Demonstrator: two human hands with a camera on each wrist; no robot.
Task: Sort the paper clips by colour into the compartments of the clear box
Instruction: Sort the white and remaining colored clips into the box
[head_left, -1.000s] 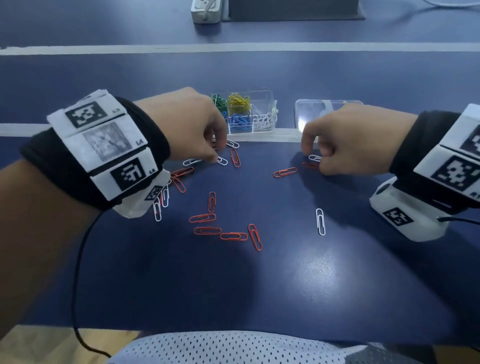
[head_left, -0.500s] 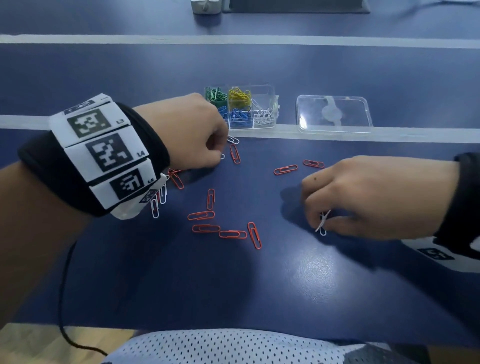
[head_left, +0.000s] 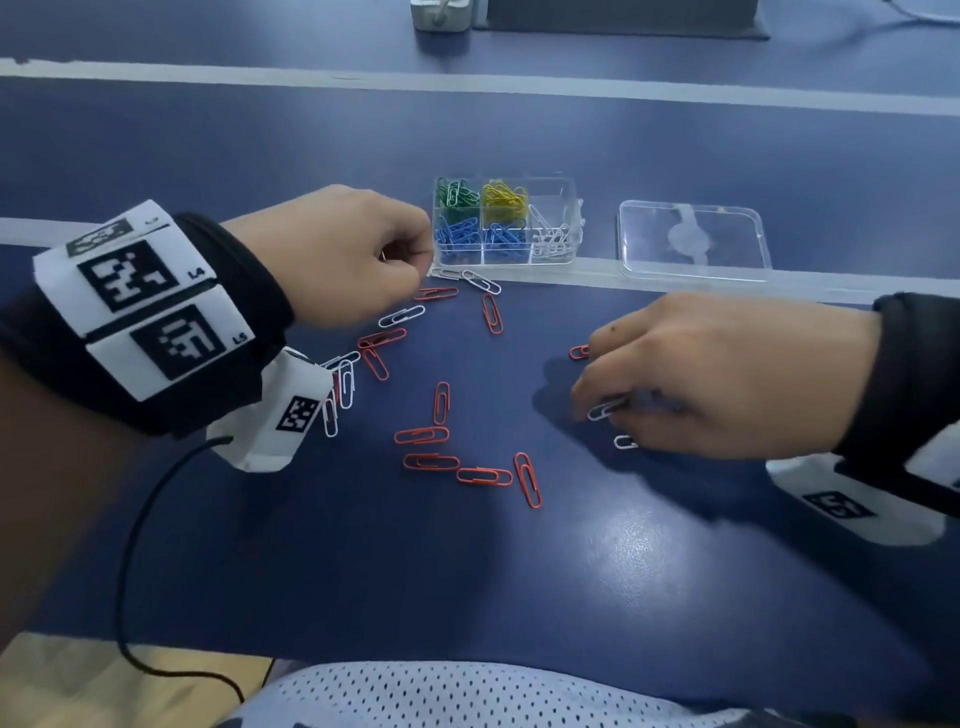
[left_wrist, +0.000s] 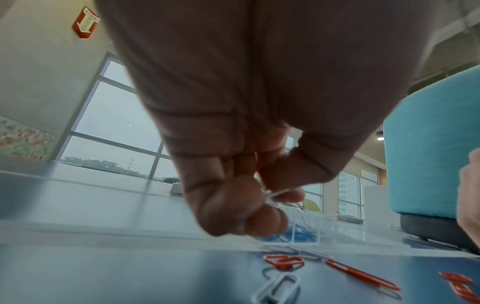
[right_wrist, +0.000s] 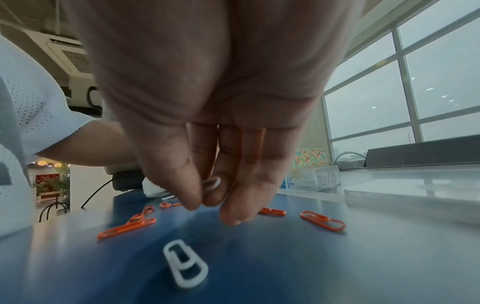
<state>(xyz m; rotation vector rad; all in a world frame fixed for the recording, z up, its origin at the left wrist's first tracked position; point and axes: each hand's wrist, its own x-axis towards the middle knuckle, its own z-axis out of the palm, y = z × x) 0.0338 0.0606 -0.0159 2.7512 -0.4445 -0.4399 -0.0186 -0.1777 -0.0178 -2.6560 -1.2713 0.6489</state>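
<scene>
The clear box (head_left: 569, 208) stands at the back with green, yellow, blue and white clips in separate compartments. Red paper clips (head_left: 483, 475) and white ones (head_left: 401, 315) lie scattered on the blue table. My left hand (head_left: 410, 260) hovers just left of the box, fingers curled round white clips (left_wrist: 275, 195). My right hand (head_left: 597, 410) is low over the table at the right, pinching a white clip (head_left: 605, 408) (right_wrist: 211, 183). Another white clip (right_wrist: 185, 265) lies on the table under that hand.
The box's clear lid (head_left: 693, 241) lies right of the box on a white tape line. A grey block and a white device (head_left: 441, 13) sit at the far edge. A black cable (head_left: 130, 571) trails from my left wrist.
My right hand came back from beside the lid to the near right and picked a white clip off the table. My left hand lifted slightly toward the box.
</scene>
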